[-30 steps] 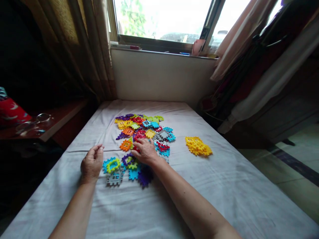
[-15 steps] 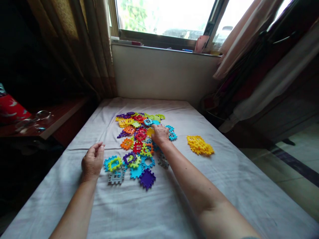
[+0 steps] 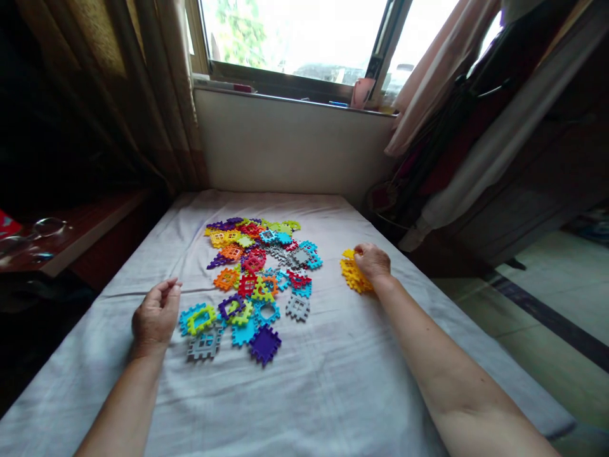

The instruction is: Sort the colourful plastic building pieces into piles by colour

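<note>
Yellow pieces (image 3: 352, 274) are lying right of the mixed pile (image 3: 247, 285), under the right hand (image 3: 373, 261), which is apparently adding the yellow square just gone from that pile, while the left hand (image 3: 155, 314) is resting half-curled left of it, both grips unclear.

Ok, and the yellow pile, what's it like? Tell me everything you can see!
The yellow pile is a small heap of bright yellow pieces that look like plastic, with notched, toothy edges. They overlap loosely on the pale sheet, to the right of the mixed-colour pieces and apart from them. The right hand is at its right side, hiding part of it. I can't tell how many pieces there are, or whether the fingers grip one.
</note>
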`<state>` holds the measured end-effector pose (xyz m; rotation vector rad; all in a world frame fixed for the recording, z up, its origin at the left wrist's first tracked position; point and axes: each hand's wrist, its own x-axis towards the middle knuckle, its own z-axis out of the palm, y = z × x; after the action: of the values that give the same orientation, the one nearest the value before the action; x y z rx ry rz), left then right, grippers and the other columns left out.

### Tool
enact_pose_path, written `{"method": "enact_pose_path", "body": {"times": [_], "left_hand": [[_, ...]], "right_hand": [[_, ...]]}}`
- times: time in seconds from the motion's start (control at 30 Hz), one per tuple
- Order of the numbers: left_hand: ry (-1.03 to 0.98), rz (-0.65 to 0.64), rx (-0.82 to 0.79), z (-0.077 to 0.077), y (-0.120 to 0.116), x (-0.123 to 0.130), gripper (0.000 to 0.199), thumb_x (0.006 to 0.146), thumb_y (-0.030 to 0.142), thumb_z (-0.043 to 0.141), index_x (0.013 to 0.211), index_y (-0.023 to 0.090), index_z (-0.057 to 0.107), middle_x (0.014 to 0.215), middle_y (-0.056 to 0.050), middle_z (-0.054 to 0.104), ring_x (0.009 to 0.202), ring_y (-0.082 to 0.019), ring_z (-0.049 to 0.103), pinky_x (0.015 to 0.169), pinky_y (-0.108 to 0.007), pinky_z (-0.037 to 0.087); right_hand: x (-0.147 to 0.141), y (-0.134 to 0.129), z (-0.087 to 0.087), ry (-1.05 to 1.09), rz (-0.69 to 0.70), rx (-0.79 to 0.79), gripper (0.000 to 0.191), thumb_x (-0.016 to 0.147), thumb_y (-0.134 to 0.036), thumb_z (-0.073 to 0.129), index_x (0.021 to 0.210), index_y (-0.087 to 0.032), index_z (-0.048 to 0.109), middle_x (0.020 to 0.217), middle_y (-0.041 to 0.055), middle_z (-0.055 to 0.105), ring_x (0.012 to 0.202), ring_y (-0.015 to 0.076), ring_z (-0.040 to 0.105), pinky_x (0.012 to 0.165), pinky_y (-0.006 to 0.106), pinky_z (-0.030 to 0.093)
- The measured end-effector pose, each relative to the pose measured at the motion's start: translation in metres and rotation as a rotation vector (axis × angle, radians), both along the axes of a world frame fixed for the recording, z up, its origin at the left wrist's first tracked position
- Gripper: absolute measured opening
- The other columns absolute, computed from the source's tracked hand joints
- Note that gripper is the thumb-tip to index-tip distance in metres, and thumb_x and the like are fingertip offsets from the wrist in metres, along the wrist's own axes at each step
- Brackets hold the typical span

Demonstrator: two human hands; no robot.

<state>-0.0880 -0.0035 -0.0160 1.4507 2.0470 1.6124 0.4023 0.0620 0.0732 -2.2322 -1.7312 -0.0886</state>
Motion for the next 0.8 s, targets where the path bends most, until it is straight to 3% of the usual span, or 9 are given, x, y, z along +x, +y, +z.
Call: {"method": "enact_pose_path", "body": {"times": [0.17,0.3,0.43,0.53,0.67,0.8], "left_hand": [[-0.042,0.013,-0.042,0.008,-0.004,0.004,0.045,0.081,0.052,0.055,0.111,0.021,0.068,0.102,-0.007,0.076,0.093,-0.023,0.072,0.091,-0.038,0.056],[-0.067,0.015,-0.038,0.014,-0.006,0.009,0.046,0.079,0.053,0.056,0.109,0.021,0.068,0.101,-0.007,0.077,0.092,-0.022,0.072,0.089,-0.037,0.056],[-0.064,0.021,-0.036,0.014,-0.007,0.010,0.044,0.079,0.052,0.056,0.108,0.021,0.068,0.099,-0.007,0.077,0.090,-0.022,0.072,0.088,-0.037,0.057],[-0.064,0.015,-0.040,0.012,-0.008,0.009,0.044,0.081,0.052,0.054,0.108,0.021,0.068,0.100,-0.007,0.077,0.090,-0.022,0.072,0.088,-0.037,0.057],[-0.064,0.024,-0.054,0.013,-0.010,0.010,0.044,0.081,0.053,0.054,0.107,0.021,0.068,0.100,-0.008,0.077,0.091,-0.022,0.073,0.084,-0.035,0.058],[-0.086,0.036,-0.057,0.017,-0.012,0.013,0.047,0.080,0.057,0.054,0.106,0.021,0.069,0.099,-0.009,0.078,0.091,-0.024,0.073,0.082,-0.036,0.059]], "right_hand": [[0.008,-0.014,0.000,-0.038,0.092,-0.129,0.024,0.078,-0.028,0.060,0.091,-0.036,0.078,0.105,0.0113,0.075,0.103,0.0363,0.067,0.086,0.052,0.050],[-0.023,-0.009,0.021,-0.100,0.208,-0.158,0.028,0.084,-0.034,0.057,0.101,-0.028,0.078,0.113,0.0152,0.074,0.109,0.0376,0.065,0.090,0.052,0.050],[-0.101,0.019,0.037,-0.130,0.426,-0.136,0.031,0.091,-0.036,0.052,0.109,-0.026,0.075,0.116,0.0098,0.073,0.111,0.0282,0.065,0.094,0.040,0.050],[-0.174,0.046,0.032,-0.132,0.636,-0.106,0.030,0.093,-0.035,0.053,0.114,-0.027,0.072,0.119,0.0070,0.071,0.113,0.0237,0.063,0.096,0.034,0.048],[-0.258,0.079,0.018,-0.107,0.788,-0.053,0.048,0.091,-0.037,0.057,0.138,-0.026,0.057,0.138,0.0081,0.061,0.124,0.0250,0.056,0.104,0.037,0.044],[-0.311,0.106,0.006,-0.105,0.806,-0.073,0.066,0.088,-0.047,0.061,0.150,-0.029,0.043,0.152,0.0122,0.045,0.137,0.0296,0.043,0.110,0.045,0.037]]}}
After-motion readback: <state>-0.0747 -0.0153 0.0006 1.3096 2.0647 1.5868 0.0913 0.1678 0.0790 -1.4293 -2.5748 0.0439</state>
